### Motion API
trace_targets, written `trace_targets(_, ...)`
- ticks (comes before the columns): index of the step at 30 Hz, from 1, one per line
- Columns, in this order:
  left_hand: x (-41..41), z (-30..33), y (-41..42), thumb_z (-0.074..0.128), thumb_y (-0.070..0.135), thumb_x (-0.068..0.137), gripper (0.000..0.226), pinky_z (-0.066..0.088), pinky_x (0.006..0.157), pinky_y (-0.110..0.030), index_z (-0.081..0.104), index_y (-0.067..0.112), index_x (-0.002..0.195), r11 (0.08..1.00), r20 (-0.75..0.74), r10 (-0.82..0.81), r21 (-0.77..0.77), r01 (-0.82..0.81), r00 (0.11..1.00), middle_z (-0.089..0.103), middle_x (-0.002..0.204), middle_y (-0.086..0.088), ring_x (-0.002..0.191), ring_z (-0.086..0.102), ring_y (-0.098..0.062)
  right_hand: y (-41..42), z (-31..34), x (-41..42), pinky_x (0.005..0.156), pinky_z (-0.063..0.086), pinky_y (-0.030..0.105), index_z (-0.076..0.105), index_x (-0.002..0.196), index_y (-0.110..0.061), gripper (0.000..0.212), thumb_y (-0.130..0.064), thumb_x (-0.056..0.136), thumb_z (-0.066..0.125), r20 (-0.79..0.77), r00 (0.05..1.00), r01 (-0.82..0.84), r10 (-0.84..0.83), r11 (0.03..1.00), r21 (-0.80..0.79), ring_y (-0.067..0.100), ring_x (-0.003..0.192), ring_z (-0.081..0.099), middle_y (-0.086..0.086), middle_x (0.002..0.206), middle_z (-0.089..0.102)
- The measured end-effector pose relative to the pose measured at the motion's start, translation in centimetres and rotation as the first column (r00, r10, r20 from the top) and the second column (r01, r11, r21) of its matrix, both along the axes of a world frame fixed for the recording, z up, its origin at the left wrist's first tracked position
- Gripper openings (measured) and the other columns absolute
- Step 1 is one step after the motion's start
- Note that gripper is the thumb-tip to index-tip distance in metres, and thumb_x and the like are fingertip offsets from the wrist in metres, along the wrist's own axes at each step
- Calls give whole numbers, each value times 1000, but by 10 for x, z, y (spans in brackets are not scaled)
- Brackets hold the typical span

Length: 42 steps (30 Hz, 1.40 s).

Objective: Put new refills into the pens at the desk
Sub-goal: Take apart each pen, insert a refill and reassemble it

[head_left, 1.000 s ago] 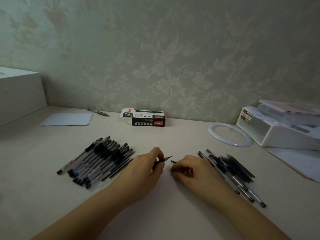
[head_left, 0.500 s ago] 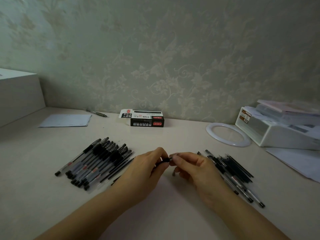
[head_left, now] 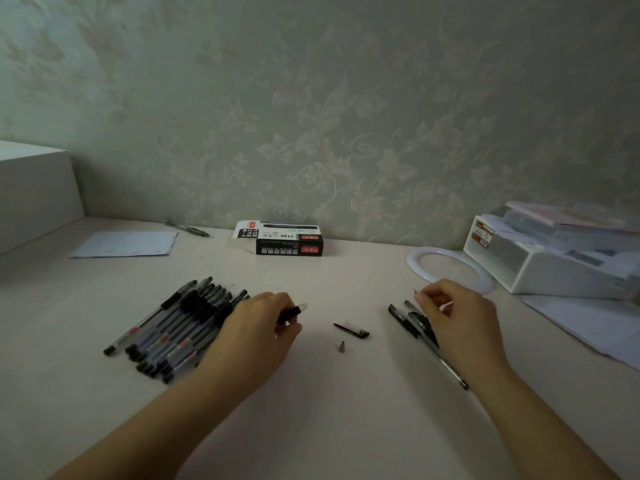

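Left hand [head_left: 256, 327], back up and fingers curled, grips one pen barrel [head_left: 290, 313] whose black grip and clear open end stick out toward the desk's middle. Right hand [head_left: 453, 315] hovers over the right-hand pile with fingers bent, thumb and forefinger pinched on something thin at its upper left; blurred, so I cannot tell what it is. Both forearms enter from the near edge of the desk [head_left: 329, 410]. Between the hands lie two loose parts: one black cap [head_left: 352, 330] on its side, and one small metal tip cone [head_left: 341, 347] just nearer the front edge, apart from the cap. Pen pile, left [head_left: 173, 327]: roughly a dozen capped pens lying parallel on a slant, exact count not readable where they overlap; the left hand covers its right end. Pile, right [head_left: 412, 320]: several dark pens or refills, mostly hidden under the right hand. At the back edge by the wall: one refill box [head_left: 284, 239], black and white, flap open; one separate pen [head_left: 188, 229]; one paper sheet [head_left: 126, 244]. Far right: one white ring [head_left: 420, 258], one white storage box [head_left: 550, 268].
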<state>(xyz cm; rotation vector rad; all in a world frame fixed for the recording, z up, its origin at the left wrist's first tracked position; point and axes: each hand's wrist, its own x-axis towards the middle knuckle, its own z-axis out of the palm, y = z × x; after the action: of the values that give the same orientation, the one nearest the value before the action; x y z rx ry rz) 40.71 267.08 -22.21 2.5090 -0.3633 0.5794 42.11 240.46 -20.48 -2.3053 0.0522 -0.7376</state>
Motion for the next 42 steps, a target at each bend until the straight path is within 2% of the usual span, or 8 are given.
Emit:
trace_targets(6, 1, 3, 17, 63, 28, 87, 8, 26, 51, -15, 63, 20, 87, 975, -42, 220, 42, -219, 975, 54, 76, 8, 68, 47, -9, -8, -7, 1, 67, 54, 41, 69, 78, -13, 12, -19, 89, 68, -108, 988, 84, -114, 965, -248, 23, 72, 63, 1, 73, 68)
trace_targets(18, -8, 8, 15, 61, 35, 89, 16, 37, 62, -23, 54, 22, 83, 952, -151, 268, 191, -238, 952, 53, 83, 6, 77, 50, -12, -6, -6, 0, 75, 53, 41, 71, 91, -13, 11, -19, 92, 63, -159, 975, 89, -157, 925, -369, 28, 86, 63, 7, 93, 67)
trace_targets(28, -10, 13, 11, 46, 33, 97, 19, 49, 63, -31, 54, 20, 87, 902, -99, 312, 343, -262, 945, 56, 85, 3, 81, 58, -19, 41, -10, -13, 62, 47, 26, 69, 83, -20, 7, -14, 87, 69, 153, 964, -166, 218, 940, -299, 11, 67, 54, -11, 80, 60)
trace_targets(31, -10, 16, 9, 44, 35, 98, 22, 47, 61, -30, 54, 19, 88, 905, -43, 298, 329, -268, 954, 53, 85, 4, 79, 57, -17, 55, -14, -17, 60, 46, 16, 72, 85, -22, 7, -16, 87, 71, 132, 946, -275, 296, 949, -152, 9, 66, 58, -14, 79, 64)
trace_targets(33, -10, 19, 7, 46, 38, 97, 21, 44, 58, -27, 56, 20, 91, 949, 56, 236, 200, -243, 970, 53, 83, 7, 74, 55, -14, 64, -13, -20, 62, 50, 15, 74, 86, -25, 6, -19, 87, 72, 52, 938, -347, 343, 929, 128, 8, 68, 63, -12, 79, 69)
trace_targets(36, -14, 21, -7, 58, 34, 91, 12, 36, 55, -14, 58, 24, 84, 997, 162, 41, -77, -28, 986, 55, 75, 12, 63, 50, -4, 75, -9, -24, 64, 55, 20, 75, 91, -19, 7, -16, 86, 72, -84, 838, -425, 540, 740, 521, 13, 67, 68, -1, 82, 76)
trace_targets(39, -18, 16, -22, 66, 27, 86, 13, 39, 54, -9, 61, 27, 74, 936, 99, -82, -333, 111, 992, 60, 66, 14, 58, 52, 0, 80, -8, -28, 69, 57, 21, 75, 98, -15, 15, -13, 84, 74, -155, 719, -468, 678, 636, 614, 15, 72, 71, 5, 86, 77)
trace_targets(42, -17, 10, -26, 64, 32, 86, 12, 42, 48, -16, 63, 29, 74, 892, 62, -123, -430, 138, 990, 65, 71, 15, 49, 51, -10, 82, -10, -30, 71, 57, 23, 74, 100, -11, 18, -13, 82, 75, -159, 659, -465, 735, 565, 682, 16, 74, 72, 9, 90, 77)
